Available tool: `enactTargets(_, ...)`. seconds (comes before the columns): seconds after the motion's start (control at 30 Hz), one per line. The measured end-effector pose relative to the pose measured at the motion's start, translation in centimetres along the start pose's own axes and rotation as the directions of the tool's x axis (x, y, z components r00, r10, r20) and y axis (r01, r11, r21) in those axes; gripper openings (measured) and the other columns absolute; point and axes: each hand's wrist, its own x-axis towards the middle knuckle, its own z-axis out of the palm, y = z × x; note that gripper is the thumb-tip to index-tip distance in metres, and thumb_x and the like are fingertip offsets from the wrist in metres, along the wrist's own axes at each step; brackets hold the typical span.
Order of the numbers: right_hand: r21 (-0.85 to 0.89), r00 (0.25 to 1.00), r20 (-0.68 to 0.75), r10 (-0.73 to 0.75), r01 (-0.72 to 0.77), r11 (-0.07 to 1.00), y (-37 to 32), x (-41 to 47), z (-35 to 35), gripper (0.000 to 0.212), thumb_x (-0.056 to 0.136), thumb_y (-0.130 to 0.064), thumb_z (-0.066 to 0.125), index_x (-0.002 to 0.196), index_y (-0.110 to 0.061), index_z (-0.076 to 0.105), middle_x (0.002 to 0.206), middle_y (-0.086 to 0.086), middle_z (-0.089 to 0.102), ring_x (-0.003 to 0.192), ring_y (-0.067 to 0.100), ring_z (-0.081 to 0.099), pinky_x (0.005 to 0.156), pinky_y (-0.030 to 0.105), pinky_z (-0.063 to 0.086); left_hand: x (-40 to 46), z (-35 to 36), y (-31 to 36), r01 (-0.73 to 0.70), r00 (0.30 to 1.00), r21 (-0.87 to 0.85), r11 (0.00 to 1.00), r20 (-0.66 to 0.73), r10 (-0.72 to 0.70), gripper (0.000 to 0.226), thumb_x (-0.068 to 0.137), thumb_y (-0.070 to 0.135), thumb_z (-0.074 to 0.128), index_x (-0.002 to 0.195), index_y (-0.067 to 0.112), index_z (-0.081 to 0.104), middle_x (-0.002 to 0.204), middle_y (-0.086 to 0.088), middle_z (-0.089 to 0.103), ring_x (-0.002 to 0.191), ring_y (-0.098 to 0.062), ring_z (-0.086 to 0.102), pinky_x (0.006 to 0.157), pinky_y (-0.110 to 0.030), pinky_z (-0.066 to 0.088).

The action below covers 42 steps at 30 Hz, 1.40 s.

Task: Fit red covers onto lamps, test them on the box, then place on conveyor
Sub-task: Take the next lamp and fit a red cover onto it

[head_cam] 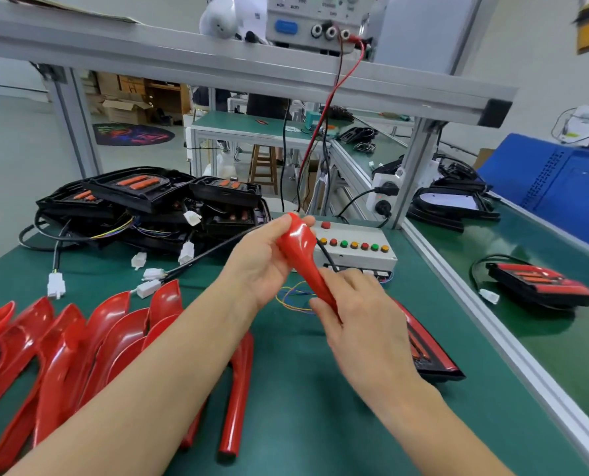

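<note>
The fingers [307, 221] of the left hand [262, 266] curl round the wide top end of a shiny red cover [303, 255]. The thumb and fingers of the right hand [358, 310] pinch the thin bottom end of the same cover. Both hands hold it up in the air above the middle of the green table [303, 389], just in front of the test box [355, 245].

The test box is pale and sits at the back of the table, near the right edge. It has a row of little round buttons in yellow, red and green, and one more red button on top. A black wire runs down in front of it. Thin yellow, blue and green wires [293, 297] loop on the table under the hands.

A lamp [427, 352] lies on the table under the right hand, close to the right edge. It is black with a red rim, and the hand hides part of it.

Many more red covers [80, 338] lie in a row at the front left part of the table, leaning on each other. One long red piece [238, 400] lies beside them, nearer the middle.

A heap of black lamps [149, 201] sits at the back left corner. Their wires and white plugs [56, 285] spill out on the table in front of the heap.

Past the right edge of the table is the green belt [543, 338]. One lamp with red on it [540, 283] lies there with its wire and white plug.
</note>
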Motion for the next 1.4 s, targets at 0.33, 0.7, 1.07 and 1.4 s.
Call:
enactTargets(0.33, 0.127, 0.959, 0.02, 0.282, -0.282, 0.951, 7.3, -0.2, -3.7, 0.026, 0.089, -0.02, 0.066, 0.112, -0.03, 0.069, 0.083, -0.003, 0.071, 0.078, 0.023, 0.06, 0.073, 0.032, 0.046, 1.7, 1.9, -5.0, 0.121, 0.991, 0.534, 0.837, -0.111, -0.073, 0.014, 0.097, 0.017, 0.044, 0.106, 0.012, 0.055, 0.098, -0.007, 0.056, 0.081, -0.018, 0.049, 0.068, -0.025, 0.041)
enactTargets(0.7, -0.09, 0.947, 0.097, 0.308, -0.3, 0.95, 7.3, -3.1, -3.0, 0.014, 0.093, -0.031, 0.053, 0.103, -0.027, 0.062, 0.081, 0.001, 0.065, 0.077, 0.028, 0.056, 0.067, 0.034, 0.043, 3.3, 2.4, -9.6, 0.459, 0.889, 0.542, 0.704, -0.282, -0.362, 0.018, 0.095, 0.015, 0.053, 0.105, 0.0, 0.057, 0.08, -0.015, 0.064, 0.057, -0.026, 0.063, 0.063, -0.035, 0.055)
enactTargets(1.07, -0.318, 0.994, 0.0, 0.11, -0.105, 0.942, 4.5, -5.0, -1.1, 0.029, 0.07, -0.034, 0.083, 0.093, -0.019, 0.074, 0.074, -0.003, 0.067, 0.063, 0.02, 0.064, 0.049, 0.027, 0.046, 1.3, 1.8, -9.3, 0.47, 0.869, 0.003, 0.882, -0.175, -0.463, 0.024, 0.099, 0.016, 0.04, 0.11, 0.001, 0.054, 0.081, -0.014, 0.059, 0.071, -0.027, 0.059, 0.07, -0.043, 0.052)
enactTargets(1.4, -0.19, 0.993, -0.094, 0.068, -0.085, 0.978, 4.6, -6.2, 0.0, 0.04, 0.063, -0.025, 0.091, 0.097, -0.01, 0.076, 0.075, 0.001, 0.067, 0.058, 0.019, 0.065, 0.049, 0.019, 0.047, -0.5, 2.3, -10.0, 0.386, 0.902, -0.127, 0.914, -0.153, -0.403, 0.034, 0.102, 0.023, 0.041, 0.121, -0.001, 0.055, 0.119, -0.021, 0.061, 0.107, -0.032, 0.058, 0.092, -0.047, 0.046)
